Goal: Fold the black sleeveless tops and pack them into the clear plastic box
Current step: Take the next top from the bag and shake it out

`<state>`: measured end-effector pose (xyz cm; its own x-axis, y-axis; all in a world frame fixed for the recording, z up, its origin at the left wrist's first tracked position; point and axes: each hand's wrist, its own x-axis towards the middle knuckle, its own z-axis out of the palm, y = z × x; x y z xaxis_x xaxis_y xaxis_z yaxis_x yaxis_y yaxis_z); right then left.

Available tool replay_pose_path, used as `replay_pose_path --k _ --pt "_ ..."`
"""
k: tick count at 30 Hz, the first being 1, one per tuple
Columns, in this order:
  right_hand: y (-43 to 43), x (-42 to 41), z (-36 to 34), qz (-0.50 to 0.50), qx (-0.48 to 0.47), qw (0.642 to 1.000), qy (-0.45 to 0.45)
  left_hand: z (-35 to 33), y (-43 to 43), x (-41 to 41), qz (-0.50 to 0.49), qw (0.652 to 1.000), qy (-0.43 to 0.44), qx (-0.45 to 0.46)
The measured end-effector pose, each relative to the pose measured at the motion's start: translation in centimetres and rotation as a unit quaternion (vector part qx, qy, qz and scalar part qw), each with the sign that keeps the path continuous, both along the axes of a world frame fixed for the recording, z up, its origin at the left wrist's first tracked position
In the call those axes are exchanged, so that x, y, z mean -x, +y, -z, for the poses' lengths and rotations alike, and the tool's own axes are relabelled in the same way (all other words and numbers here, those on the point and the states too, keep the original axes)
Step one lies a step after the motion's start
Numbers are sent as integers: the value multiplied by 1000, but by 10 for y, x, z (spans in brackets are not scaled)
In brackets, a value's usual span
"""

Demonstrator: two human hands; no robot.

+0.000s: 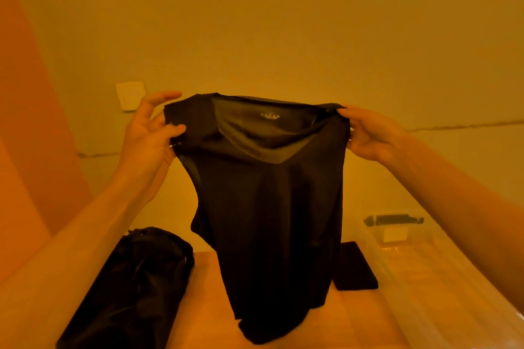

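Observation:
A black sleeveless top [269, 206] hangs in the air in front of me, neckline up, its hem bunched on the wooden table [207, 292]. My left hand [147, 133] pinches its left shoulder between thumb and fingers, the index finger stretched out above. My right hand [368, 133] grips the right shoulder. To the right stands the clear plastic box [425, 263]. A folded black piece [357, 266] lies beside the box, partly hidden behind the hanging top.
A heap of black fabric [133, 286] lies on the table at the left. A black latch or handle [394, 219] sits at the box's far end. A white wall switch [131, 95] is on the wall behind.

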<state>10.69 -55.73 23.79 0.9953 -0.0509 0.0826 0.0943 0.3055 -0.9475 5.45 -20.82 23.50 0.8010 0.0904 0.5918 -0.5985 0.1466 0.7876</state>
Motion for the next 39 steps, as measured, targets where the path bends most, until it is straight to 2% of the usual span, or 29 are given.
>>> replay_pose_path --k 4,7,9,13,16,22,27,30,33,37,39 --pt "2 8 -10 -20 32 999 -33 1 4 3 -32 999 10 13" --pt "5 12 -14 -49 -35 998 -24 2 6 5 -39 999 12 24" --pt "6 13 -15 -52 -34 998 -18 4 7 4 -39 999 11 24" --pt "8 13 -23 -74 -86 993 -39 -1 11 3 -26 999 2 38" --pt "5 12 -34 -56 -125 988 -70 -12 13 3 -22 998 -8 62" --pt "10 15 -59 30 -49 983 -173 -47 16 3 -31 996 7 84" --pt "13 25 -88 40 -60 978 -198 -73 15 7 -18 993 20 118" --pt "15 33 -101 48 -12 974 -221 -81 17 12 -112 993 -19 42" --pt "15 42 -108 97 101 961 -237 -90 19 21 -184 982 -47 -6" --pt "17 47 -120 206 285 897 -267 -105 19 29 -232 970 -63 -42" --pt "18 49 -126 230 318 876 -279 -113 18 32 -240 967 -62 -57"
